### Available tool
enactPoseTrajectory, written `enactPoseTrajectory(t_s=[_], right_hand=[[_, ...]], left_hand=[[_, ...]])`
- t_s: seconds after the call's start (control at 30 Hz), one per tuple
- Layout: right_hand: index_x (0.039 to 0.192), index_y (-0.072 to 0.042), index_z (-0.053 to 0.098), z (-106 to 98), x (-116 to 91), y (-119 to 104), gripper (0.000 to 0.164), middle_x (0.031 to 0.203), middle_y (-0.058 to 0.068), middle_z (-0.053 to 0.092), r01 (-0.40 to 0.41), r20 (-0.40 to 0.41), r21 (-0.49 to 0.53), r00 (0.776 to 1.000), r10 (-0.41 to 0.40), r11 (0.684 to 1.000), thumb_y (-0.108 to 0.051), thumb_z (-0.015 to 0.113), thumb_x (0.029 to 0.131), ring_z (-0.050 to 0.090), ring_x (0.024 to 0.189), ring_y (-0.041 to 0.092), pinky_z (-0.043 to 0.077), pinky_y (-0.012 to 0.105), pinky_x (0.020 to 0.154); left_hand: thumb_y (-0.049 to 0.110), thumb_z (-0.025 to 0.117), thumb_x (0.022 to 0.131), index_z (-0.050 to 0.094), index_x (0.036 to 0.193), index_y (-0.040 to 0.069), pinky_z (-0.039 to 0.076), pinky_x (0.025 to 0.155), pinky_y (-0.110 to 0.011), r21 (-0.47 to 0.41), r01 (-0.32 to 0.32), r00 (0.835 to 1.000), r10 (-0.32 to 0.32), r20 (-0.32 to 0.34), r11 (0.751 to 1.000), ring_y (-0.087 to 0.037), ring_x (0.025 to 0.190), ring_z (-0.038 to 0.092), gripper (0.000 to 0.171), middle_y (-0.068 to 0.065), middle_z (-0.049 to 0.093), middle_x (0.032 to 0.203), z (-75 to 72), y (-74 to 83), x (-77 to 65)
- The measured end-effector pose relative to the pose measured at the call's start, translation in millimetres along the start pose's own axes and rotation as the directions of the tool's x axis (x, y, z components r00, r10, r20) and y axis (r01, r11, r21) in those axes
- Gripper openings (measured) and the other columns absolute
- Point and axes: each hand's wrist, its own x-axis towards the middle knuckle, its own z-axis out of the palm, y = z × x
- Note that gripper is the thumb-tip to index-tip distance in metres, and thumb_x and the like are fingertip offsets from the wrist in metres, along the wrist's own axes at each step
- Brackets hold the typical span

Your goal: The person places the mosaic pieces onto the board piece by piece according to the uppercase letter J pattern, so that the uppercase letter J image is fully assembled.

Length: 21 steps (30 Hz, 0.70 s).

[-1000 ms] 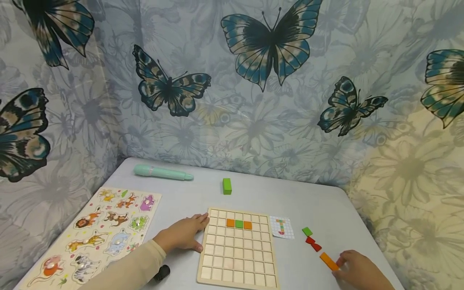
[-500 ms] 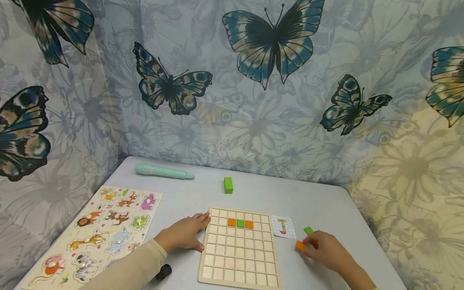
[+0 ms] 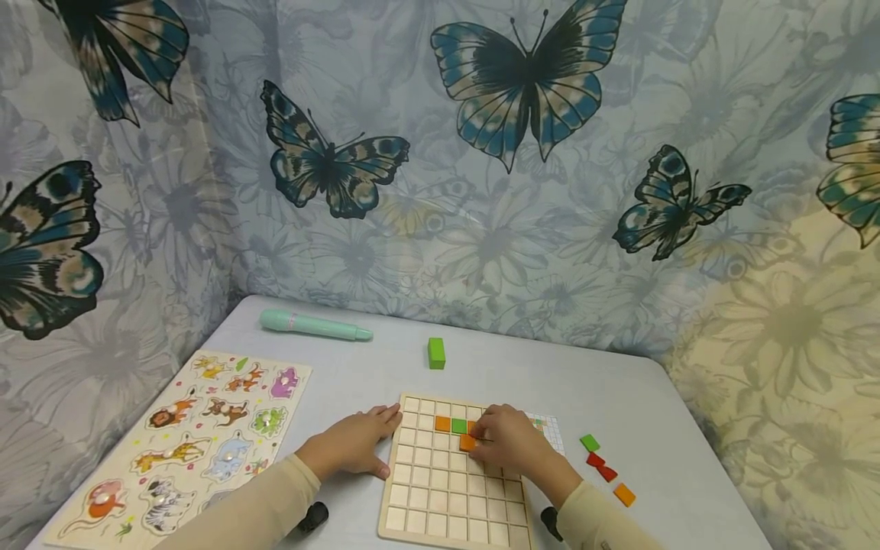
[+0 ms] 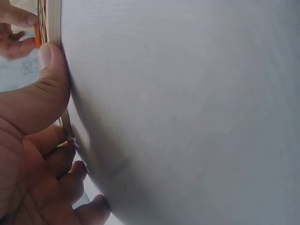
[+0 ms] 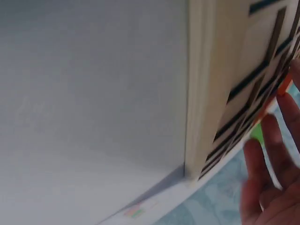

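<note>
A light wooden grid board (image 3: pixel 436 500) lies on the table, with an orange tile (image 3: pixel 442 424) and a green tile (image 3: pixel 459 426) set in its upper rows. Another orange tile in that row is mostly covered by my right hand (image 3: pixel 512 441). That hand pinches an orange square tile (image 3: pixel 467 443) at the cells just below the green one; the right wrist view shows the tile's orange edge (image 5: pixel 284 85) at the fingertips. My left hand (image 3: pixel 352 444) rests with fingers extended along the board's left edge, its thumb (image 4: pixel 52 70) against the side in the left wrist view.
Right of the board are a green tile (image 3: pixel 590 442), red pieces (image 3: pixel 600 465) and an orange tile (image 3: pixel 624 495). A pattern card (image 3: pixel 552 431) is partly hidden. Behind stand a green block (image 3: pixel 436 353) and a mint pen-like object (image 3: pixel 316 325); an animal puzzle (image 3: pixel 186 428) lies left.
My right hand has carried an orange tile from the row of loose pieces leftward onto the board. One orange tile stays at the right. My left hand keeps its place at the board's edge.
</note>
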Motion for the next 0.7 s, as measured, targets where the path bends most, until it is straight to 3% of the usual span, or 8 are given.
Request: enactPoseTrajectory(t_s=[0.23,0.7], right_hand=[[0.091,-0.02,0.078,5.4,2.9,-4.0,0.014,0.086,-0.009,0.055,0.005,-0.065,-0.003,0.998,-0.005,1.0,-0.027,0.082,0.079,0.043,0.079,0.012,0.034,0.037,0.071],[0.091,-0.025,0.079,4.4,6.6,-8.3,0.011,0.085,-0.013,0.057,0.056,-0.031,-0.022,0.998,-0.056,0.998,-0.029,0.081,0.081,0.041,0.076,0.009,0.034,0.034,0.069]], left_hand=[[0.041,0.082,0.071,0.041,0.148,0.002,0.031,0.11,-0.053,0.008,0.011,1.0,-0.011,0.003,1.0,-0.033,0.142,0.03,0.096,-0.012,0.033,0.156,-2.6,2.4,-2.0],[0.041,0.082,0.073,0.04,0.148,0.001,0.03,0.11,-0.053,-0.011,0.01,1.0,-0.009,0.013,1.0,-0.033,0.142,0.03,0.095,-0.013,0.031,0.156,-4.7,4.5,-2.4]])
